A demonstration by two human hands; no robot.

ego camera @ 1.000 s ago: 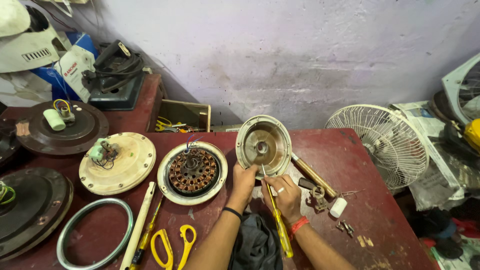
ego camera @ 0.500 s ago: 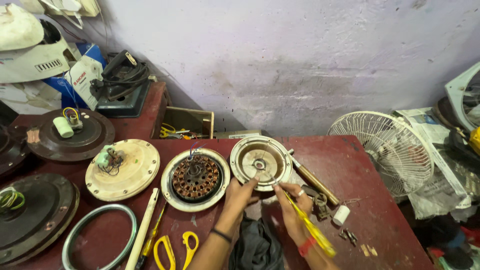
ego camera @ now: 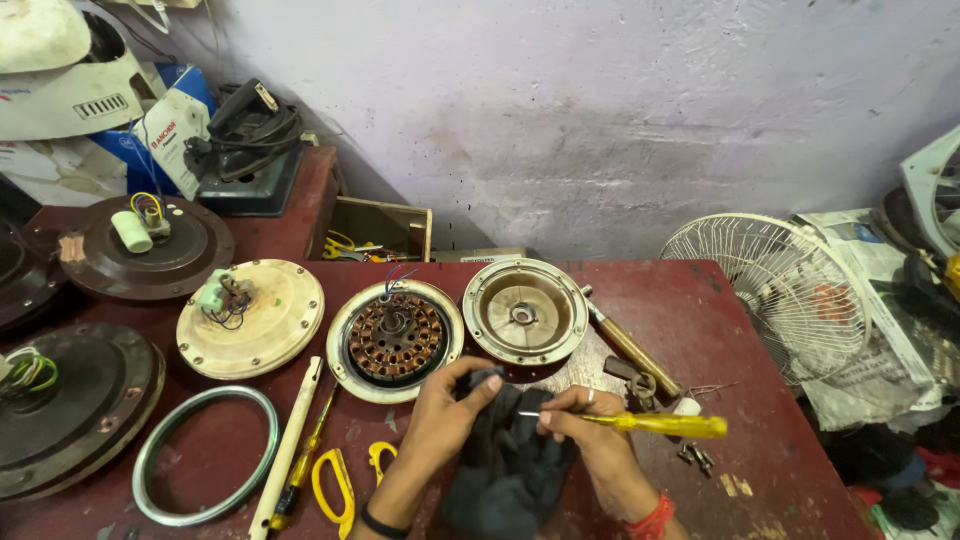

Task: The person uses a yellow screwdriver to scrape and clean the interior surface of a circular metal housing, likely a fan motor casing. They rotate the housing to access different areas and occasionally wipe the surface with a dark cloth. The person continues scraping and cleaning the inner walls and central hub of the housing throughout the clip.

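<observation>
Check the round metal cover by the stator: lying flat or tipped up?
Flat. The metal cover lies hollow side up on the table, beside the stator.

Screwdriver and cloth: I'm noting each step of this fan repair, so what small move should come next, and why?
Probably draw the screwdriver shaft through the dark cloth to wipe it. The right hand holds the yellow handle with the metal tip pointing into the cloth, which the left hand bunches up against it. The open cover lies untouched on the table.

Motor stator (ego camera: pixel 394 340) lies left of the cover (ego camera: pixel 523 311), cloth (ego camera: pixel 505 465) before both.
</observation>
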